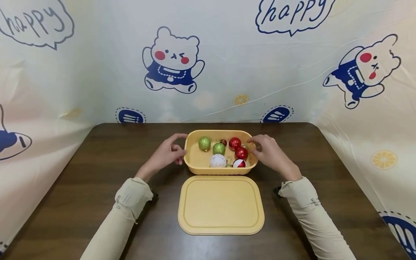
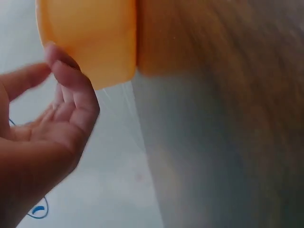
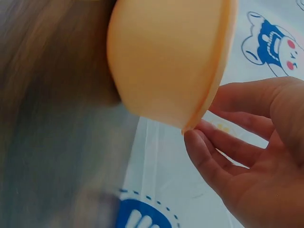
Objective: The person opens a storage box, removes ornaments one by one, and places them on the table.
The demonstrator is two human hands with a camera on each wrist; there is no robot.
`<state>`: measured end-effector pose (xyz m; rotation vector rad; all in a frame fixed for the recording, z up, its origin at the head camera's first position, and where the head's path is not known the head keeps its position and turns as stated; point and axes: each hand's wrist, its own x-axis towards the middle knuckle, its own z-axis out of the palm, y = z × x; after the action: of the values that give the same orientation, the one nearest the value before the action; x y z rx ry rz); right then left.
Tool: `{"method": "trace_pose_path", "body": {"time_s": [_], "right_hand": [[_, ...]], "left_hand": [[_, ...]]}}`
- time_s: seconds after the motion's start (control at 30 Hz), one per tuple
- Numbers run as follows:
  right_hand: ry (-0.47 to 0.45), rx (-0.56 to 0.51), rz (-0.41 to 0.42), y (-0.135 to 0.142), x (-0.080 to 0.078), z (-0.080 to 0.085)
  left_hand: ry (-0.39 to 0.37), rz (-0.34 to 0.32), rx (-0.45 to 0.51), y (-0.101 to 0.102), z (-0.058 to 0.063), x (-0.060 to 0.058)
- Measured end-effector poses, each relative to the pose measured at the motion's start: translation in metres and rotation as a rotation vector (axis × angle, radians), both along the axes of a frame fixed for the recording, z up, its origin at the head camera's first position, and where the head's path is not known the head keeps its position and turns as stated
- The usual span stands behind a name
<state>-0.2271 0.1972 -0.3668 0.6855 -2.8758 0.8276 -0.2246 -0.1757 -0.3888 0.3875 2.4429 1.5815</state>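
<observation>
A yellow plastic box (image 1: 196, 159) sits at the far side of the table, its top uncovered. My left hand (image 1: 165, 155) holds the rim at its left end, thumb and fingers bent close together there. At the opposite end, my right hand (image 1: 272, 153) grips the rim with its fingertips, seen closely against the box wall (image 3: 166, 57) in the right wrist view. Inside lie Christmas baubles: two glittery green ones (image 1: 204, 143), shiny red ones (image 1: 234, 143), a speckled white one (image 1: 218, 160) and a red-and-white one (image 1: 239, 163).
Directly in front of the box a flat yellow lid (image 1: 221, 206) lies on the dark brown wooden table (image 1: 97, 187). A printed cloth (image 1: 214, 72) with cartoon bears hangs behind the table and along both sides.
</observation>
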Motion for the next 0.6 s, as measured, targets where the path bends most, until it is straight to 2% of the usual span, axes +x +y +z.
{"method": "trace_pose_path", "body": {"time_s": [0.17,0.27,0.43,0.6], "right_hand": [[-0.036,-0.056,-0.014,-0.001,-0.002,-0.004],[-0.034,-0.061,-0.016,-0.003,-0.002,-0.006],[0.039,-0.08,-0.009,-0.011,-0.001,-0.015],[0.044,-0.059,0.023,-0.02,-0.005,-0.029]], "left_hand": [[-0.044,-0.075,0.046,-0.003,-0.005,-0.001],[-0.092,-0.077,0.074,-0.004,-0.009,-0.001],[-0.187,-0.073,0.118,-0.004,-0.009,-0.002],[-0.209,-0.062,0.127,-0.003,-0.009,-0.002]]}}
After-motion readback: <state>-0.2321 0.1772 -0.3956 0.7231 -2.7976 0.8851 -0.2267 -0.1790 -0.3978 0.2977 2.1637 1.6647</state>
